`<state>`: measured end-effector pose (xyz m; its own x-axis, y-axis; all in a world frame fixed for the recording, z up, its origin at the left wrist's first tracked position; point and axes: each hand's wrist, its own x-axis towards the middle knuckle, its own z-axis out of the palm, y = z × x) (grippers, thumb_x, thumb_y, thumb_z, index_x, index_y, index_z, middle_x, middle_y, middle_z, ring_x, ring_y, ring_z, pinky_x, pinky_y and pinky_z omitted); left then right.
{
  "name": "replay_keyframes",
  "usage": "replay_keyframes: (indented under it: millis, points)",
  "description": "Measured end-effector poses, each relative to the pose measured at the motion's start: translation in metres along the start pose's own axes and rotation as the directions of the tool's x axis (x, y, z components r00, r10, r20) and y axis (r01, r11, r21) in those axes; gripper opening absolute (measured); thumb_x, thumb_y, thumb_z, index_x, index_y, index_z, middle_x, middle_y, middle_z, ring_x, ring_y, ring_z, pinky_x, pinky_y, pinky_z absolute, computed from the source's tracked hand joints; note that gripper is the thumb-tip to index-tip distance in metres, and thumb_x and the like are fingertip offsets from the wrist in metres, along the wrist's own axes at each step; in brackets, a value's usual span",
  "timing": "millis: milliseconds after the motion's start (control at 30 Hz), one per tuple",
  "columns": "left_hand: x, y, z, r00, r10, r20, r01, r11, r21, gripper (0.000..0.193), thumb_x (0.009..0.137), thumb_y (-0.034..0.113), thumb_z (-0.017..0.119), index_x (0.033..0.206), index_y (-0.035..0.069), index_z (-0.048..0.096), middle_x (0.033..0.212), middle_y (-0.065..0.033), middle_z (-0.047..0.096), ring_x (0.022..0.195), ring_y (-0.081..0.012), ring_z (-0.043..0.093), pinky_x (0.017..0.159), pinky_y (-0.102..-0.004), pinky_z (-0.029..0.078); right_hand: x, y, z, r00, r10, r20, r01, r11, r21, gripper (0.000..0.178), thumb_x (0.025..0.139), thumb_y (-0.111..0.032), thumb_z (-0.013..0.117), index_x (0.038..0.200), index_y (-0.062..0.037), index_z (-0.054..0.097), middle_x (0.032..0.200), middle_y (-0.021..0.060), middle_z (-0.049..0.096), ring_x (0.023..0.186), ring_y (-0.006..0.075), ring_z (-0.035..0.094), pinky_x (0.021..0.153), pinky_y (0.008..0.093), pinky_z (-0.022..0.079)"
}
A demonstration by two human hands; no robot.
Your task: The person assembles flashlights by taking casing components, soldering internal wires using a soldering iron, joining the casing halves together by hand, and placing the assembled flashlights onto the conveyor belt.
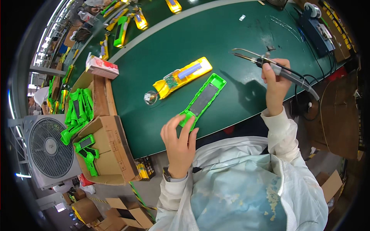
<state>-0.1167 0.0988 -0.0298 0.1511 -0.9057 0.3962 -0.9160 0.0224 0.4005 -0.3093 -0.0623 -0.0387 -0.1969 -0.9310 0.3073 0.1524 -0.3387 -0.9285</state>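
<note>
My right hand [275, 77] is closed around the handle of a soldering iron [290, 74]. A thin curved metal tube runs alongside its tip, which points left above the table. My left hand [179, 140] has its fingers stretched and apart, with the fingertips at the near end of a green plastic shell [203, 98]. A dark grey pad lines that shell, open side up. Just beyond lies a yellow housing [200, 66] holding a blue cylindrical battery [190, 71] and a small green circuit board [170, 81]. Wires lead from it to a clear round lamp piece [150, 97].
Cardboard boxes [111, 148] of green shells [79, 109] stand left, by a grey fan [50, 146]. A red-and-white carton [102, 67] sits at the table's left edge. Lit yellow lamps [140, 21] are farther back. A blue box-shaped unit [314, 32] with cables is far right.
</note>
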Motion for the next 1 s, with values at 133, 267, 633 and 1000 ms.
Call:
replay_keyframes:
  millis: [133, 267, 633, 1000]
  points:
    - [0.033, 0.017, 0.021, 0.998, 0.054, 0.044, -0.054, 0.999, 0.004, 0.033, 0.071, 0.012, 0.063, 0.104, 0.009, 0.057, 0.107, -0.0098, 0.048, 0.097, -0.0287, 0.046, 0.084, -0.0372, 0.034, -0.006, 0.017, -0.002, 0.984, -0.105, 0.141, 0.101, 0.994, 0.036, 0.021, 0.073, -0.001, 0.060, 0.088, -0.0021, 0.045, 0.082, 0.0070, 0.049, 0.074, 0.0096, 0.047, 0.066, 0.0213, 0.039]
    - [0.048, 0.027, 0.046, 1.000, -0.009, 0.014, 0.009, 0.998, 0.058, 0.034, 0.073, 0.013, 0.062, 0.106, 0.010, 0.056, 0.108, -0.0112, 0.047, 0.096, -0.0280, 0.047, 0.081, -0.0369, 0.036, -0.010, 0.021, -0.005, 0.958, -0.190, 0.215, 0.188, 0.982, 0.029, 0.023, 0.072, -0.001, 0.060, 0.088, -0.0016, 0.044, 0.079, 0.0082, 0.050, 0.069, 0.0116, 0.047, 0.065, 0.0231, 0.039]
    - [0.063, 0.027, 0.047, 0.972, 0.021, 0.235, -0.034, 0.998, 0.051, 0.037, 0.069, 0.007, 0.065, 0.105, 0.009, 0.057, 0.096, -0.0099, 0.043, 0.084, -0.0239, 0.045, 0.071, -0.0330, 0.039, -0.001, 0.019, -0.010, 0.901, -0.312, 0.302, 0.332, 0.943, -0.015, 0.026, 0.069, 0.000, 0.062, 0.089, -0.0018, 0.045, 0.076, 0.0102, 0.053, 0.063, 0.0128, 0.051, 0.056, 0.0227, 0.041]
    - [0.064, 0.008, 0.046, 0.979, 0.068, 0.192, -0.058, 0.997, -0.056, 0.042, 0.063, 0.003, 0.068, 0.103, 0.008, 0.057, 0.100, -0.0069, 0.044, 0.086, -0.0226, 0.047, 0.072, -0.0320, 0.040, -0.001, 0.025, -0.009, 0.872, -0.311, 0.379, 0.328, 0.944, 0.019, 0.028, 0.068, 0.000, 0.063, 0.089, -0.0021, 0.045, 0.074, 0.0101, 0.053, 0.062, 0.0134, 0.050, 0.055, 0.0227, 0.040]
